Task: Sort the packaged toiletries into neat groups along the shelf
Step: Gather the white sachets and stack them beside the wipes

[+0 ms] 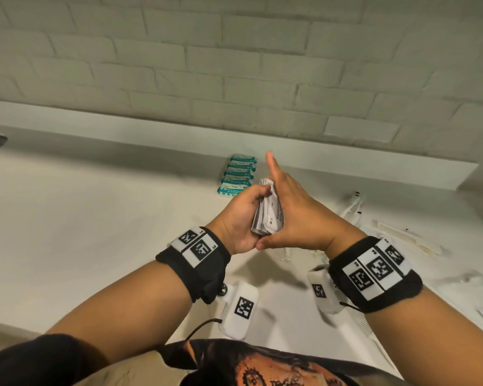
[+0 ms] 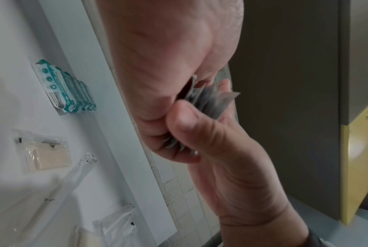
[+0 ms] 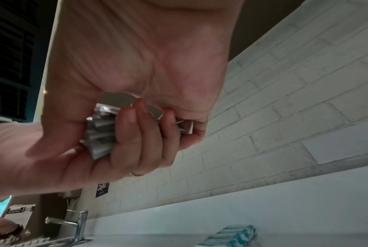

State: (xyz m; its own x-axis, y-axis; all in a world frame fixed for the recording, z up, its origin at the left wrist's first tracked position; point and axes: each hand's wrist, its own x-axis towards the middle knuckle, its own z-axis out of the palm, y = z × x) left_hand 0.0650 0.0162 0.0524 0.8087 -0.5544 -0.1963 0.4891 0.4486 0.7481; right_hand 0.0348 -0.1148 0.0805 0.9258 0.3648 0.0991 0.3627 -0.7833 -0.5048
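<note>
We see the left hand [image 1: 241,218] with its fingers [image 3: 134,133] curled round a stack of grey-and-white sachets [image 1: 268,210], held in the air above the bench [image 1: 95,218]; the right hand [image 1: 296,215] lies flat against the stack's other side, fingers straight, thumb beneath the stack's lower end; most of the stack is hidden between the two palms, and its print is too small for us to read in full; in the left wrist view only the sachets' fanned grey edges show past the thumb. A row of teal-and-white packets [image 1: 239,174] sits overlapped against the back edge of the bench, below the brick wall [image 1: 234,65]; clear-wrapped items [image 1: 407,238] lie scattered toward the right edge, partly covered by the right wrist, and we cannot make out what they hold; a tap [image 3: 77,225] shows blurred in the right wrist view.
</note>
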